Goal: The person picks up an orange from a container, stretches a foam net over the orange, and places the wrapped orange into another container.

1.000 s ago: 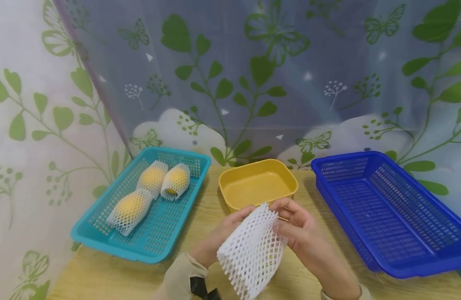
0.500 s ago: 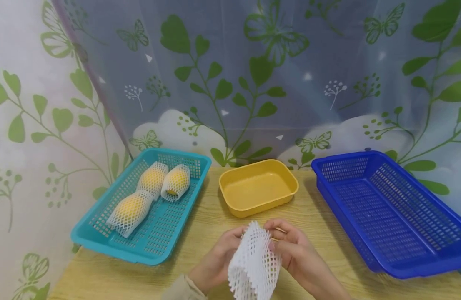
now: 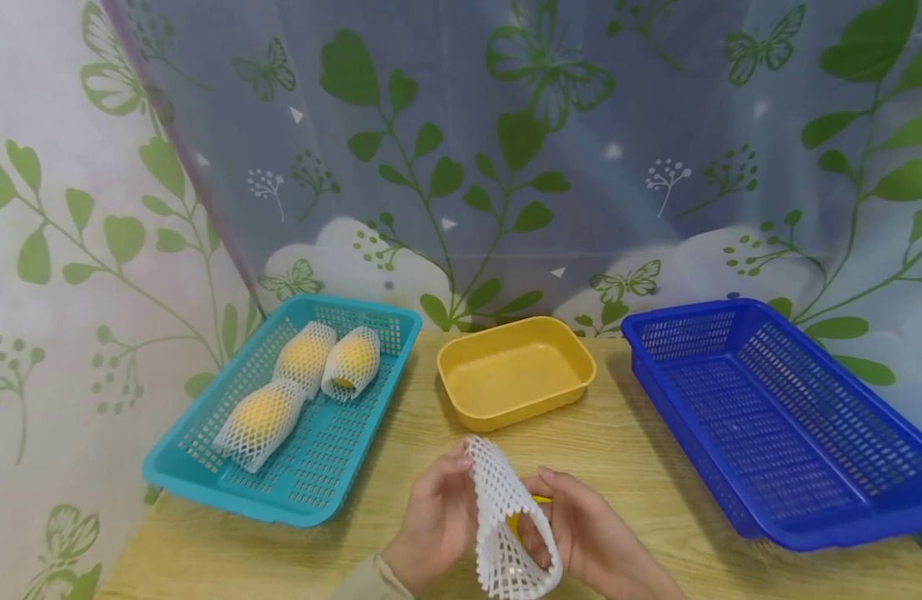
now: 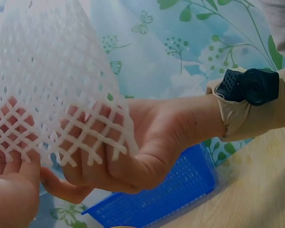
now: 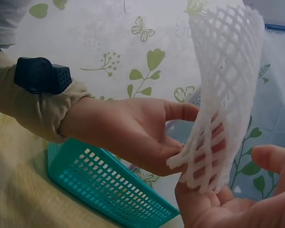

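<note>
A white foam net sleeve [image 3: 498,500] is between both hands, its wide mouth facing down toward me in the head view. My left hand [image 3: 438,517] pinches its narrower far end. My right hand [image 3: 592,533] holds its right side, fingers curled at the mesh and partly hidden by it. In the left wrist view, the right hand's [image 4: 147,147] fingers show through the net [image 4: 52,71]. A small bit of yellow [image 3: 539,500] shows between the sleeve and the right hand; I cannot tell what it is. The right wrist view shows the left hand [image 5: 128,128] at the net's [image 5: 223,95] lower edge.
A teal basket [image 3: 239,507] on the left holds several yellow fruits [image 3: 260,415] in white foam nets. A yellow tray [image 3: 517,379] stands at the middle back of the wooden table [image 3: 401,467]. On the right is a blue basket [image 3: 769,433]. A leaf-patterned curtain [image 3: 446,167] hangs behind.
The hands and sleeve have drawn nearer to me, away from the yellow tray. The sleeve has turned so its open mouth shows, and a bit of yellow is now visible beside the right hand.
</note>
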{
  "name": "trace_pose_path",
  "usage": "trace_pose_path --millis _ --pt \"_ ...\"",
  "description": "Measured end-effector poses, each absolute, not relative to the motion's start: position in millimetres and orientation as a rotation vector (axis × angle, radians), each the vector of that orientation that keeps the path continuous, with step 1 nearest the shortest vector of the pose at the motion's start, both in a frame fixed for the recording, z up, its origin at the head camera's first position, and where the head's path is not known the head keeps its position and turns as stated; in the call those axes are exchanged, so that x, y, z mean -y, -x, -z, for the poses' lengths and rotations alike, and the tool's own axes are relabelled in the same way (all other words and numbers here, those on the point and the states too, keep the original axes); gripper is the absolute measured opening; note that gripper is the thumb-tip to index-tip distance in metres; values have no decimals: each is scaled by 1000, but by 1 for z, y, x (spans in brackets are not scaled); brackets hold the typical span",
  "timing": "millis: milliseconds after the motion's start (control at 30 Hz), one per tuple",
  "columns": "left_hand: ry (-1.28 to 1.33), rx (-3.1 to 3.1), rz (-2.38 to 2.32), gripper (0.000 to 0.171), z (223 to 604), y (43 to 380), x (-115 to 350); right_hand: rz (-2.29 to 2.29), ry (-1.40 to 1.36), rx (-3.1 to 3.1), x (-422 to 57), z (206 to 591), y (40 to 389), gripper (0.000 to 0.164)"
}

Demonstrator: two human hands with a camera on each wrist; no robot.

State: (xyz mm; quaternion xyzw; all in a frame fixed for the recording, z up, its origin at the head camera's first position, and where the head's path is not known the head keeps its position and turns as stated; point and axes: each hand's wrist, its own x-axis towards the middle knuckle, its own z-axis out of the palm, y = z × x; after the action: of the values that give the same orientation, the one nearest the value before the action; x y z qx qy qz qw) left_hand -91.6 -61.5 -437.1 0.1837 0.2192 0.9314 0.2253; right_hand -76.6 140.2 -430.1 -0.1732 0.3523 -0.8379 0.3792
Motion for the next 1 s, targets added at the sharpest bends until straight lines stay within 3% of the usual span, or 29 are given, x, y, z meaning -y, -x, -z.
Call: trace_pose_path --millis 433,633,767,1000 --pt "-587 -694 -2343 22 444 84 53 2394 507 -642 -137 423 78 49" --pt "-638 -732 -2260 31 452 79 46 2447 435 -688 -138 418 83 50" --pt "-522 -729 -2312 32 450 75 46 2430 448 -723 -140 422 86 50" --pt "-212 -763 -2472 18 441 73 47 2364 452 -759 -143 434 90 50"
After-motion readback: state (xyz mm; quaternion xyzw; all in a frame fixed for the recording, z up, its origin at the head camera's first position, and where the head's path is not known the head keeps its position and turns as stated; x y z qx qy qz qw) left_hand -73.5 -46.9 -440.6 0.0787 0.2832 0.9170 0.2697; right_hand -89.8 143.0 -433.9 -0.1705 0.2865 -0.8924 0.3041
